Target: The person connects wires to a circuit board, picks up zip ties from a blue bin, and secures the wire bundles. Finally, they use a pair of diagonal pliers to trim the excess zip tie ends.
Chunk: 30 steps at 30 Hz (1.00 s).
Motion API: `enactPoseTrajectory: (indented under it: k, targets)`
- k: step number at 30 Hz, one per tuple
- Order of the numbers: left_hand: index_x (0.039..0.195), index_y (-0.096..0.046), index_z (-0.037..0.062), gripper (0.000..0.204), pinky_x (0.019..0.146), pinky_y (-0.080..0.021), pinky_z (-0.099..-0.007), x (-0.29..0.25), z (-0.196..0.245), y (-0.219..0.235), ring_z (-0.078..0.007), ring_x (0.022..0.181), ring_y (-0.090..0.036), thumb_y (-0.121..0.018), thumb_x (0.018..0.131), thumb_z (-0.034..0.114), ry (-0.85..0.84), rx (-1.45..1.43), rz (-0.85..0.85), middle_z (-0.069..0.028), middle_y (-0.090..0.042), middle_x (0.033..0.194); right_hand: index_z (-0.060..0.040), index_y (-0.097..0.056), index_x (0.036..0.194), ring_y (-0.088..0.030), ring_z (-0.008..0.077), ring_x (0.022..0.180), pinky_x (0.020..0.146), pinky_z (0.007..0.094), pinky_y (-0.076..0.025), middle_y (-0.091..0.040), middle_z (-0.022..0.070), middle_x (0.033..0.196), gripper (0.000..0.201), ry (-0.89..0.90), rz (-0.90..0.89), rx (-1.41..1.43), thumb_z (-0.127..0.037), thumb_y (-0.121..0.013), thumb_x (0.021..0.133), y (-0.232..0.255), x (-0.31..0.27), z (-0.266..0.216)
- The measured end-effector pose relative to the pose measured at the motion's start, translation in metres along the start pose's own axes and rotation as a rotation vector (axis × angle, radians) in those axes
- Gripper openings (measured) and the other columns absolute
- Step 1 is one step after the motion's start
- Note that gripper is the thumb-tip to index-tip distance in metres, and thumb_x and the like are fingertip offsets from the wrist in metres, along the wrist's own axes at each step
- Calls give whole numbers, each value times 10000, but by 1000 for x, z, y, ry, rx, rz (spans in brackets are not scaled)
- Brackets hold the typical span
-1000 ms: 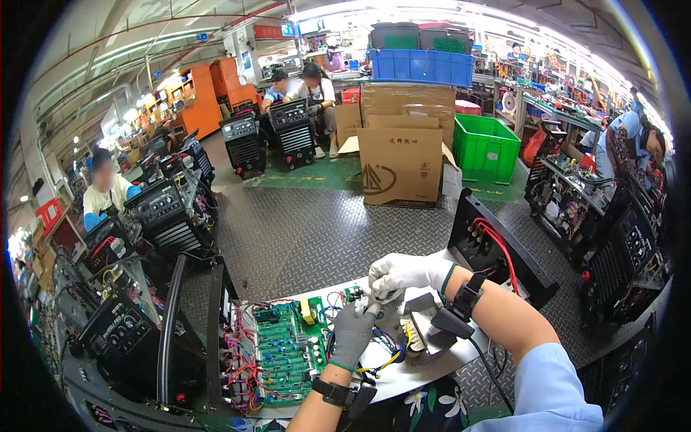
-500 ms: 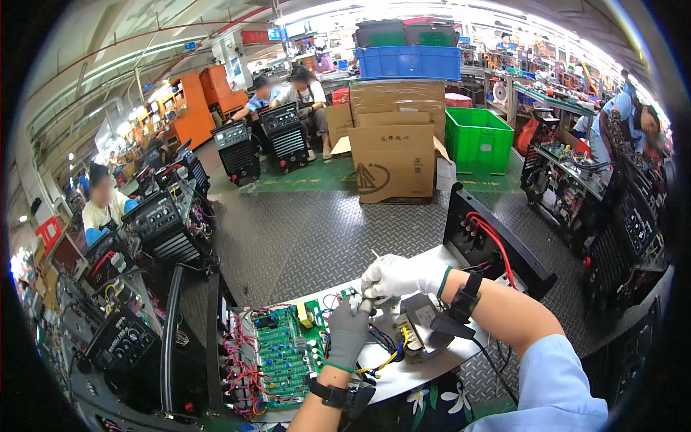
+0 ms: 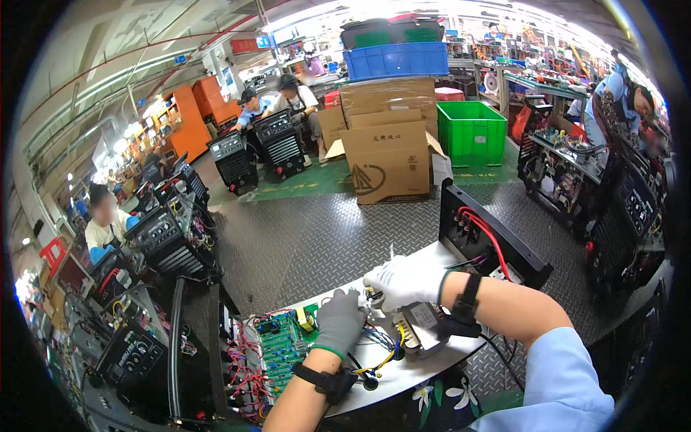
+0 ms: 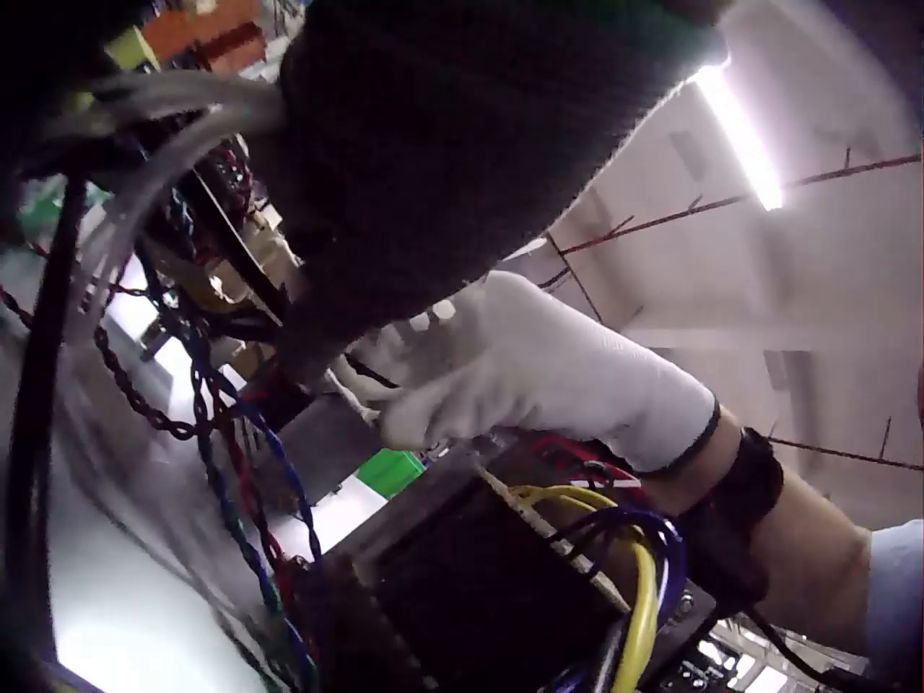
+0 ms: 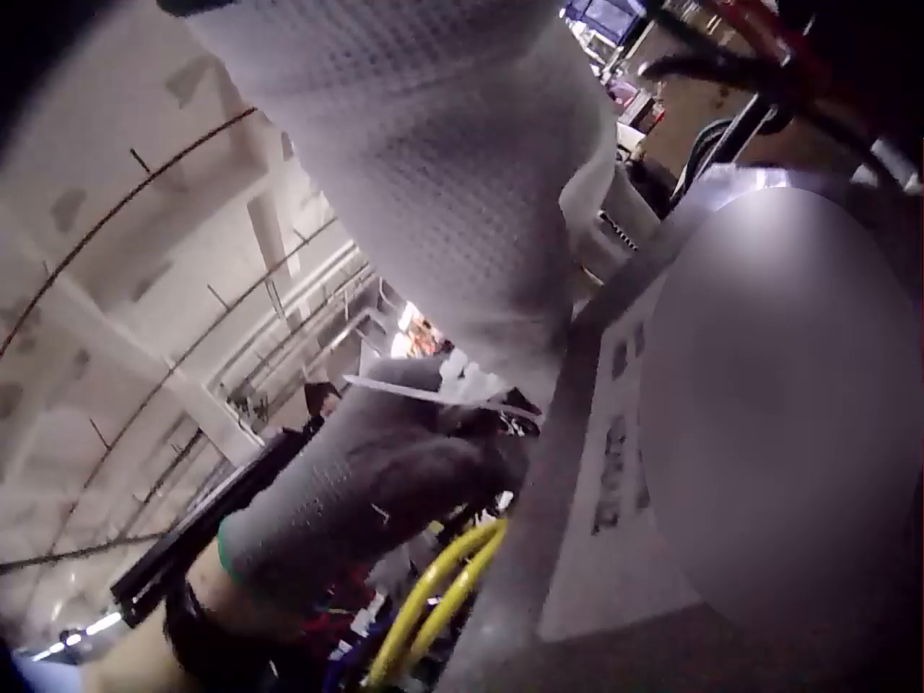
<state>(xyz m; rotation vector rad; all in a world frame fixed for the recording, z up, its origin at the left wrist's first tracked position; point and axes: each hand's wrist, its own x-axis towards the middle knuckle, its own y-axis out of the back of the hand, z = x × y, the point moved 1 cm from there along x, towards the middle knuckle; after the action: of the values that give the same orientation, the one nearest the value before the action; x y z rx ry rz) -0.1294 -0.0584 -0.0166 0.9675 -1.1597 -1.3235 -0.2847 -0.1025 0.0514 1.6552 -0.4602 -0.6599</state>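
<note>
My left hand (image 3: 340, 320), in a grey glove, bends its fingers round wires (image 4: 238, 390) above the white base plate (image 3: 381, 392). Close beside it, my right hand (image 3: 407, 282), in a white glove, pinches a thin white cable tie (image 5: 433, 397), whose tail pokes up past the knuckles in the head view. The fingertips of both hands nearly meet, and the right hand hides part of the work. Left of the hands lies a green circuit board (image 3: 284, 353) with many red wires. A boxy transformer (image 3: 425, 324) with a label stands just below the right hand.
A black panel (image 3: 489, 237) with red cables rises at the plate's far right. Yellow and blue wires (image 3: 392, 353) loop near the transformer. Beyond are a cardboard box (image 3: 389, 158), a green crate (image 3: 471, 137), black machines (image 3: 281, 144) and several seated or standing people.
The head view has turned slightly. My right hand has flattened over the work and drawn a little right, the tie's tail now standing higher. The left hand has shifted slightly left.
</note>
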Motion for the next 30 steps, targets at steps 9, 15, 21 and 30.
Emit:
enactPoseTrajectory:
  k: [9, 15, 21, 30]
  targets:
    - [857, -680, 50, 342, 648, -485, -406, 9, -18, -20, -298, 725, -646, -695, 751, 375, 88, -180, 166, -146, -660, 749, -104, -685, 946, -664, 306, 829, 705, 395, -520, -674, 153, 859, 237, 30, 77, -95, -109, -607, 723, -23, 28, 9]
    - [925, -673, 10, 270, 598, -459, -282, -2, -24, -25, -139, 650, -590, -652, 831, 262, 84, -828, 216, -54, -669, 760, -125, -691, 953, -656, 304, 840, 733, 395, -518, -674, 137, 876, 225, 82, 38, 45, -159, -571, 766, -33, 36, 17]
    - [825, -683, 45, 282, 416, -317, -236, 6, -12, -3, -70, 469, -442, -562, 883, 293, 274, -1448, -20, -28, -623, 649, -115, -694, 949, -654, 299, 848, 749, 388, -515, -677, 129, 879, 235, 41, 29, 25, -123, -595, 736, -38, 41, 20]
    - [788, -599, 6, 309, 578, -449, -469, -17, 22, -18, -401, 663, -591, -559, 863, 303, -170, -466, 414, -214, -586, 667, -137, -705, 981, -655, 282, 860, 762, 368, -511, -685, 110, 909, 266, 28, 95, 192, -155, -641, 723, -41, 42, 26]
